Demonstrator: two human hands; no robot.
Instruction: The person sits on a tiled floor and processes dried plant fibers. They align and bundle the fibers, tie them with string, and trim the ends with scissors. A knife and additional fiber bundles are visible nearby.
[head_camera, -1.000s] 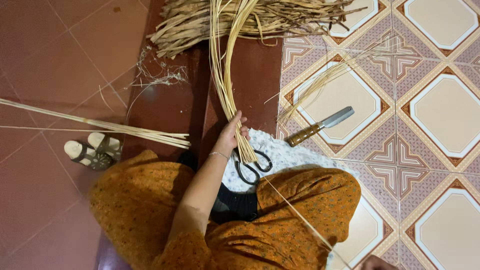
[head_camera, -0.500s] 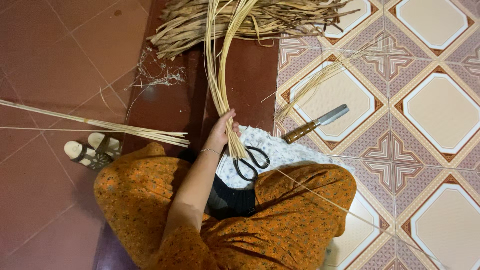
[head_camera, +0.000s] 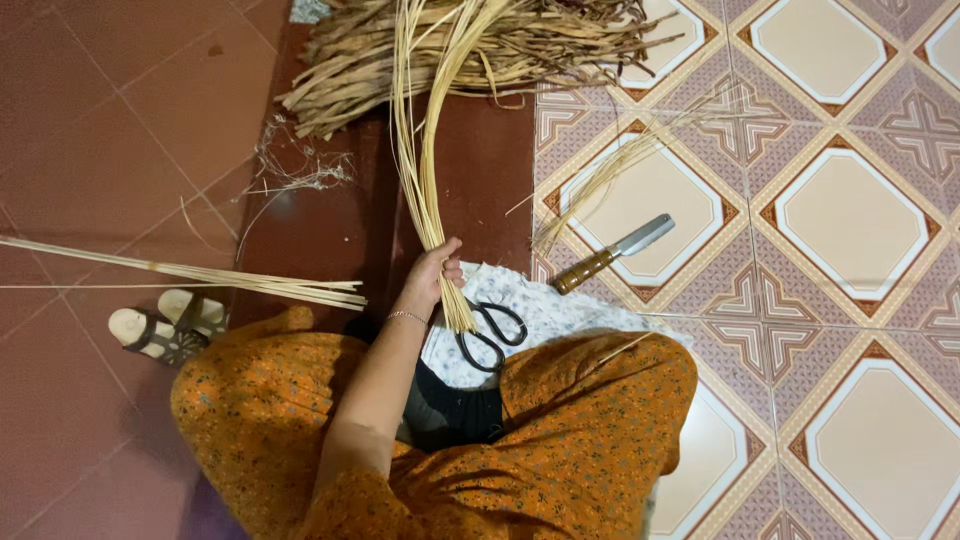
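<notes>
Kept the left hand clamped on the reed bundle, butt ends drawn back over the scissors; right hand unseen.

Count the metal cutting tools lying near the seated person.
2. The black-handled scissors lie on the pale patterned cloth by the left hand; the wooden-handled knife lies on the patterned tile floor. Others may be hidden.

The strips I hold are long, pale and thin, bunched at my end, fanning toward the straw pile.
</notes>
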